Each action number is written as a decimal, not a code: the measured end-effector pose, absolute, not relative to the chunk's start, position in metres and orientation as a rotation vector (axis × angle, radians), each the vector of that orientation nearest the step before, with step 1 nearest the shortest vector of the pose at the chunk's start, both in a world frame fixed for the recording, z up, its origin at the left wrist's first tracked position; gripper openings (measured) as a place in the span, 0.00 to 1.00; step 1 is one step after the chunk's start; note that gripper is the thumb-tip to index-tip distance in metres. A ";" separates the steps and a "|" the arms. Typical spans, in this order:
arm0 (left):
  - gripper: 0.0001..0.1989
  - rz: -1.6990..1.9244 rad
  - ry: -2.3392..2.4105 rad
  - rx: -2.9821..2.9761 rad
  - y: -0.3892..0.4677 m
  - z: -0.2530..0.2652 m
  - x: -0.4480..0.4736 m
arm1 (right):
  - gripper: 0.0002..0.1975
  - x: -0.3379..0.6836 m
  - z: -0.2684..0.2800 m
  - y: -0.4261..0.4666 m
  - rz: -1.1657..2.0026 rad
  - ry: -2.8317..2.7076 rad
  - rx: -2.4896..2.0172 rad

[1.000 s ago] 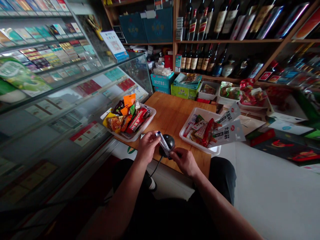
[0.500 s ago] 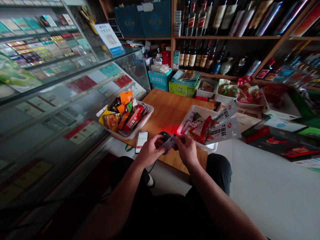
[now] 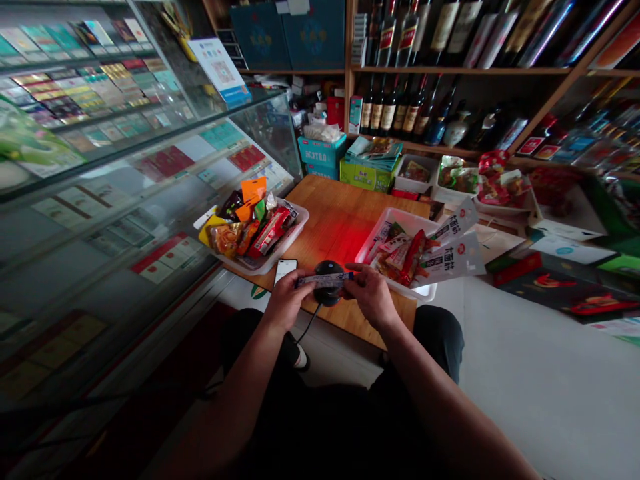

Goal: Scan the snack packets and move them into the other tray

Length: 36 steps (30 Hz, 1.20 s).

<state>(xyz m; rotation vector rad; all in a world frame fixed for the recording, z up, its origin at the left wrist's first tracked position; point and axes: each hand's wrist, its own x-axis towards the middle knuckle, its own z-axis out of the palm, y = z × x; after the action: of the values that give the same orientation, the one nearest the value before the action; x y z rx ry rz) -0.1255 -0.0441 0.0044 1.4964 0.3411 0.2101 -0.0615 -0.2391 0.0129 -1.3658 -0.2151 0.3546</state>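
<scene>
A slim white-and-blue packet (image 3: 325, 280) is stretched level between my two hands. My left hand (image 3: 286, 298) pinches its left end, and my right hand (image 3: 371, 291) pinches the right end. Just behind the packet stands a round black scanner (image 3: 329, 268) with a cable, partly covered by it. Red light falls on the wooden table (image 3: 320, 200) beyond the scanner. Beside my left hand lies a phone (image 3: 285, 269), its lower part hidden by that hand. The print on the packet is too small to read.
A white tray (image 3: 300, 230) of mixed snack packets sits at the table's left. Another white tray (image 3: 425, 292) at the right holds packets, some jutting over its edge. A glass display counter (image 3: 175, 167) runs along the left. Bottle shelves (image 3: 450, 70) stand behind.
My hands have moved apart, and the packet, tilted before, now lies level and more of it shows. My left hand has shifted left and covers more of the phone.
</scene>
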 end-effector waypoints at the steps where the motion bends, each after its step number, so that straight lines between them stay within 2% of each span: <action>1: 0.17 0.191 0.330 1.478 -0.042 0.005 -0.124 | 0.19 -0.060 0.013 -0.239 0.362 -0.242 -1.385; 4: 0.19 0.170 0.337 1.423 -0.038 0.011 -0.120 | 0.14 -0.053 0.015 -0.239 0.393 -0.269 -1.449; 9: 0.23 0.204 0.396 1.430 -0.036 0.023 -0.112 | 0.13 -0.039 0.024 -0.238 0.363 -0.309 -1.627; 12: 0.23 0.232 0.403 1.508 -0.036 0.029 -0.108 | 0.12 -0.030 0.030 -0.237 0.308 -0.352 -1.777; 17: 0.19 0.302 0.391 1.628 -0.035 0.031 -0.102 | 0.13 -0.015 0.029 -0.234 0.041 -0.520 -2.054; 24: 0.18 0.350 0.437 1.683 -0.032 0.032 -0.094 | 0.14 -0.010 0.018 -0.234 0.339 -0.508 -1.798; 27: 0.17 0.349 0.411 1.653 -0.030 0.029 -0.092 | 0.12 -0.010 0.018 -0.233 0.283 -0.458 -1.831; 33: 0.17 0.310 0.376 1.728 -0.026 0.021 -0.087 | 0.14 -0.002 0.022 -0.228 0.060 -0.513 -2.015; 36: 0.16 0.329 0.352 1.783 -0.022 0.021 -0.081 | 0.15 0.008 0.019 -0.225 0.110 -0.540 -2.011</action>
<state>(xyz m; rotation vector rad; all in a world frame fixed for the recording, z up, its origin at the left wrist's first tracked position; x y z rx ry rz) -0.0807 -0.0222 0.0211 1.7828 0.3520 0.3295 0.0082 -0.2251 0.0188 -2.0108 -0.5398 0.1105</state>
